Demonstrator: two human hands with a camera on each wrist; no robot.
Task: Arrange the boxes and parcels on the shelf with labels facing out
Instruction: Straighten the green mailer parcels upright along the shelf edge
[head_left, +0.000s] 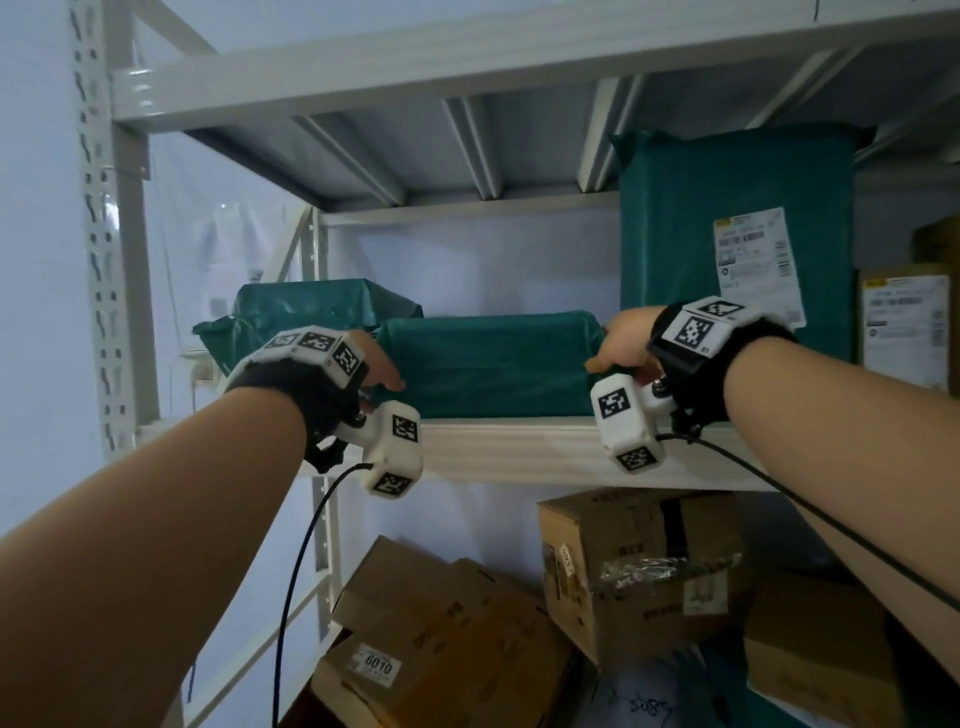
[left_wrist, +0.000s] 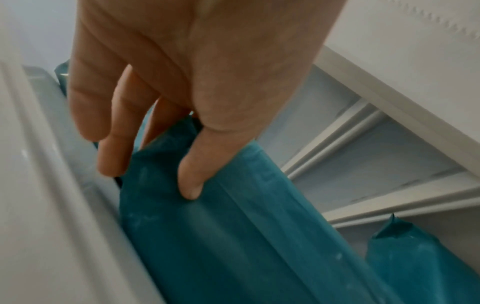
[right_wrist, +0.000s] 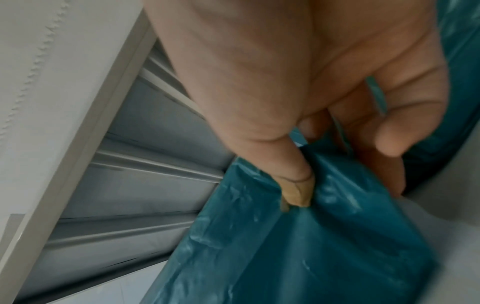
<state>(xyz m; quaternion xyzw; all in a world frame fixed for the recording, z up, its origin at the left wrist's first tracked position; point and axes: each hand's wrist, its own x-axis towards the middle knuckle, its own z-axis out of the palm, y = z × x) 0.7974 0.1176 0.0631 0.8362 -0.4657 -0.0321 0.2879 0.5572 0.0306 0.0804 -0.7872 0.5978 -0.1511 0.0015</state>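
Note:
A flat teal plastic parcel (head_left: 488, 364) lies at the front of the white shelf board (head_left: 519, 447); no label shows on its front face. My left hand (head_left: 382, 371) grips its left end, thumb on the teal wrap (left_wrist: 207, 236) and fingers behind it. My right hand (head_left: 618, 343) pinches the wrap at the right end, the thumb pressed into the crumpled plastic (right_wrist: 298, 246). A second teal parcel (head_left: 311, 312) lies behind at the left. A tall teal parcel (head_left: 727, 249) stands upright to the right, its white label (head_left: 758, 265) facing out.
A brown box with a label (head_left: 904, 327) stands at the far right of the shelf. Several cardboard boxes (head_left: 639, 566) are piled on the level below. The upright post (head_left: 104, 234) bounds the left side, and the upper shelf (head_left: 467, 62) hangs close overhead.

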